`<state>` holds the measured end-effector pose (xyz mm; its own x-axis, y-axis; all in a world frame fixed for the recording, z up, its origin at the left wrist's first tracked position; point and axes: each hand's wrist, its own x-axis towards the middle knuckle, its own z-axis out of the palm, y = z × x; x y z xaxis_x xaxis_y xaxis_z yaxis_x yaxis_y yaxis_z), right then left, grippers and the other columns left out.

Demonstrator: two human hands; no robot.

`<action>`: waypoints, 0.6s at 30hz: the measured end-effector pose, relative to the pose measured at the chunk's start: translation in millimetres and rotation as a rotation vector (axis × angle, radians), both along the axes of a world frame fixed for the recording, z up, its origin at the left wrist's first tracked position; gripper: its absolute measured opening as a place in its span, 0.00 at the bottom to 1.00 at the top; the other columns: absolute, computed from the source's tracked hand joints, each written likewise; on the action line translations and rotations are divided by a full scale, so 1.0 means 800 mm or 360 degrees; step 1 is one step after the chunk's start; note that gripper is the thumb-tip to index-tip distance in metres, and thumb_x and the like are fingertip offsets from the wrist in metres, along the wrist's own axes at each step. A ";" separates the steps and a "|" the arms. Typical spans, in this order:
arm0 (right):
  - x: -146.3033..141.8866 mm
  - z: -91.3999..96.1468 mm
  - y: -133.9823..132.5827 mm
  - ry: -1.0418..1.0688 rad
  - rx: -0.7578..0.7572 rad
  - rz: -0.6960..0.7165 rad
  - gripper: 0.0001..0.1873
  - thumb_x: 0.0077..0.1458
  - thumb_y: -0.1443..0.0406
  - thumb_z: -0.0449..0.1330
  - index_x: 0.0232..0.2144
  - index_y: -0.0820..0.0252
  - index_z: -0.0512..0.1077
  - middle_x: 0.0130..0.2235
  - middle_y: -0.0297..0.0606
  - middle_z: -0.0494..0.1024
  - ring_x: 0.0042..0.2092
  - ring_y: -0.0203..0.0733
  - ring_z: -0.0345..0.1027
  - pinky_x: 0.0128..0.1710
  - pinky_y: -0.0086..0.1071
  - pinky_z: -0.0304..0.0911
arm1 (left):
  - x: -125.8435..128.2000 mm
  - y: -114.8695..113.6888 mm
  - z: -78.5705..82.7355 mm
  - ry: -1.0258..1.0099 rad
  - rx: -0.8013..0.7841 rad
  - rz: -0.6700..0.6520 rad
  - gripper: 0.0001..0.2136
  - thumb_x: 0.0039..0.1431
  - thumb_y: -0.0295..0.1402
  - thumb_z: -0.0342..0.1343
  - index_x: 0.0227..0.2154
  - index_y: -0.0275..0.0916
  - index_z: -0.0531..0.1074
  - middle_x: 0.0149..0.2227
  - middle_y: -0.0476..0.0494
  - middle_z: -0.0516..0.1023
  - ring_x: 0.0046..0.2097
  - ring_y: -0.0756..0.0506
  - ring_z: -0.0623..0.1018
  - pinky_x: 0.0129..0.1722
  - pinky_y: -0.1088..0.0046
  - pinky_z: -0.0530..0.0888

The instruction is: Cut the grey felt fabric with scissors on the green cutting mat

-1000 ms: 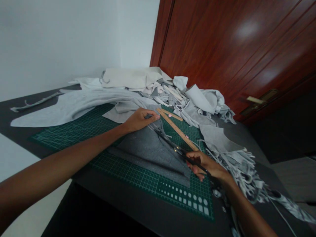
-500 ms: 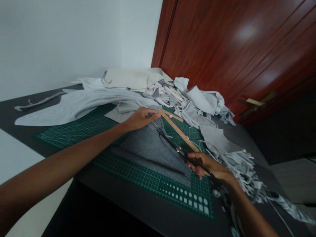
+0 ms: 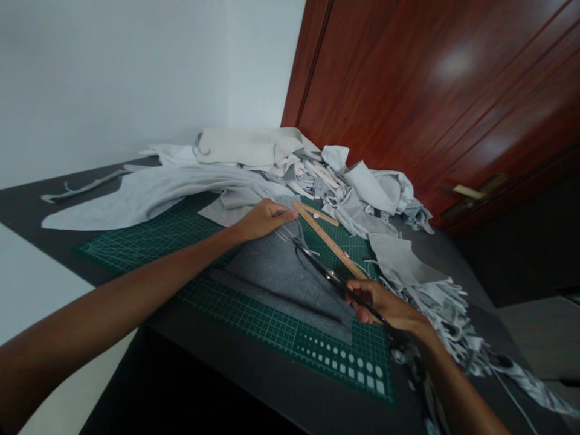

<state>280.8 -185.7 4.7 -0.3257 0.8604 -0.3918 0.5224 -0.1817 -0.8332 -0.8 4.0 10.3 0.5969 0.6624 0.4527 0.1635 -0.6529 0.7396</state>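
A dark grey felt sheet (image 3: 281, 275) lies on a green cutting mat (image 3: 136, 257), its far corner narrowing towards my left hand (image 3: 261, 220). That hand pinches the felt near the corner. My right hand (image 3: 385, 304) grips black-handled scissors (image 3: 330, 275), their long blades reaching up-left into the felt. A wooden ruler (image 3: 328, 238) lies just beyond the blades, close to my right hand but apart from it. Thin cut strips trail by the blade tips.
Pale grey fabric offcuts (image 3: 344, 187) are heaped against the wall and a reddish wooden door (image 3: 430, 103). A fringe of cut strips (image 3: 439, 308) hangs over the dark table's (image 3: 448, 254) right side. A wide pale sheet (image 3: 145, 202) lies on the left.
The whole view has drifted slightly, with the table shifting right in the picture. My hands and the scissors stay in nearly the same places on the felt.
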 end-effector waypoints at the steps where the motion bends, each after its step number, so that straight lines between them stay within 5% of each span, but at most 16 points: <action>1: 0.000 0.001 0.000 -0.0008 0.0014 0.0002 0.11 0.40 0.65 0.60 0.30 0.59 0.65 0.21 0.25 0.68 0.24 0.32 0.58 0.24 0.25 0.50 | 0.000 0.000 0.000 -0.0002 -0.0007 -0.0002 0.22 0.63 0.44 0.52 0.16 0.36 0.63 0.16 0.56 0.51 0.20 0.55 0.54 0.18 0.78 0.48; 10: 0.006 -0.011 0.001 -0.0116 0.0127 -0.0032 0.09 0.42 0.68 0.60 0.28 0.57 0.64 0.22 0.25 0.68 0.27 0.35 0.59 0.27 0.27 0.51 | 0.001 -0.004 0.001 -0.0051 -0.0076 -0.0110 0.21 0.62 0.43 0.53 0.17 0.36 0.68 0.16 0.56 0.54 0.20 0.55 0.54 0.17 0.78 0.50; 18: 0.003 -0.011 0.004 -0.0327 0.0372 -0.0010 0.19 0.42 0.60 0.70 0.25 0.57 0.61 0.26 0.26 0.60 0.30 0.35 0.54 0.28 0.28 0.48 | 0.003 -0.009 0.001 -0.0094 -0.0148 -0.0130 0.22 0.62 0.45 0.54 0.17 0.36 0.68 0.17 0.55 0.57 0.21 0.55 0.57 0.19 0.78 0.53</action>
<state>282.8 -182.7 -3.9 -0.2546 0.9367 -0.2403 0.6837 -0.0014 -0.7298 1.5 -3.3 11.5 0.6247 0.6533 0.4277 0.0667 -0.5904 0.8044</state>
